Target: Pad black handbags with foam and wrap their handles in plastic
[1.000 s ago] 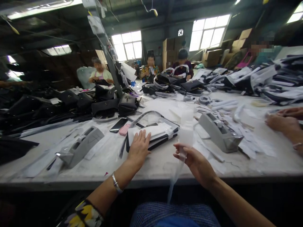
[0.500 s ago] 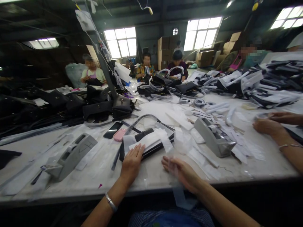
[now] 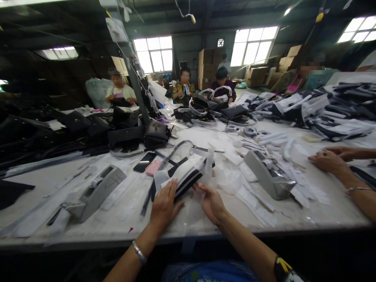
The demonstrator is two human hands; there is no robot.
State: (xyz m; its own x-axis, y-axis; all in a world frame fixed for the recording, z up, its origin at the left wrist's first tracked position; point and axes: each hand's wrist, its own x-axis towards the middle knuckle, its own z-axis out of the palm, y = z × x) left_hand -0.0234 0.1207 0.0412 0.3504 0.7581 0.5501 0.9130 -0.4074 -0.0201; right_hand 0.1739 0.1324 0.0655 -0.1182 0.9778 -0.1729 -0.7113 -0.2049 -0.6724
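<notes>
A black handbag (image 3: 188, 184), partly covered in white wrapping paper (image 3: 182, 172), lies tilted on the table before me, its near edge raised. My left hand (image 3: 164, 203) holds its near left side, fingers over the paper and thumb spread low along the front. At the bag's lower right edge, my right hand (image 3: 213, 203) has bent fingers, with the tips partly hidden there. A translucent strip (image 3: 188, 243) runs from near those fingertips down over the table edge. The bag's plastic-wrapped handle (image 3: 178, 147) arches behind it.
Grey tape dispensers (image 3: 95, 194) (image 3: 268, 176) stand on either side. A phone (image 3: 144, 161) and a pink case (image 3: 153, 167) lie behind the bag. Black bags (image 3: 126, 137) pile up at left. Another person's hands (image 3: 331, 160) work at right.
The bag's near edge has tipped up. My right hand has moved forward and left to its lower edge, and the strip has shifted left with it. My left thumb has spread out.
</notes>
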